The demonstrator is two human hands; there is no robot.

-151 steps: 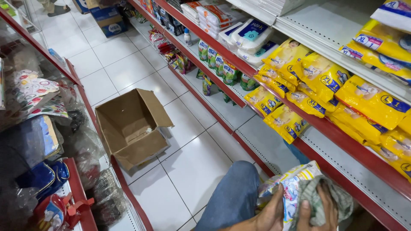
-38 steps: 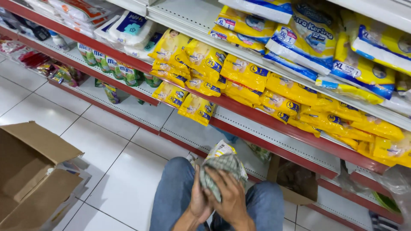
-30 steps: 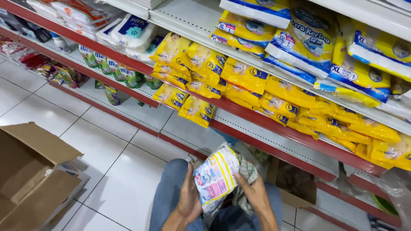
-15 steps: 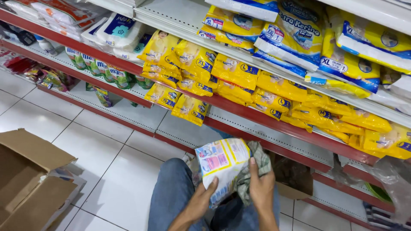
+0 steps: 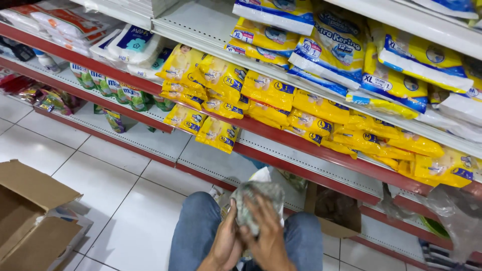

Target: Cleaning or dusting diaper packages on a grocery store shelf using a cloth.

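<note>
While both hands work in the lap, the pack [image 5: 265, 176] sits between the knees, mostly wrapped in a grey cloth [image 5: 253, 203]; only a white corner of it shows above the cloth.

Left hand [image 5: 227, 241]: fingers curled round the cloth's near-left side, supporting from below.
Right hand [image 5: 266, 236]: fingers spread flat over the cloth's face, pressing it onto the pack. Both are gripping, neither lies open.

Looks like a wipe-down of the pack, though the cloth hides most of it, so I can't tell how much is covered.

To do it well, my read:
- keep the left as the clamp, the right as the moving hand
- wipe in one direction, then rotate the pack so each face gets the cloth
- light pressure; soft plastic pack, it will crease if squeezed
- keep it over the lap, not the floor [image 5: 125, 200]

Around:
- yellow packs [image 5: 221, 135] hang off the red-edged shelf [image 5: 281, 150] just ahead
- bare stretch of lower shelf [image 5: 211, 160] directly in front of the knees
- open box [image 5: 30, 216] on the floor, well to the left
- small carton [image 5: 331, 211] just beside the right knee, under the shelf
</note>
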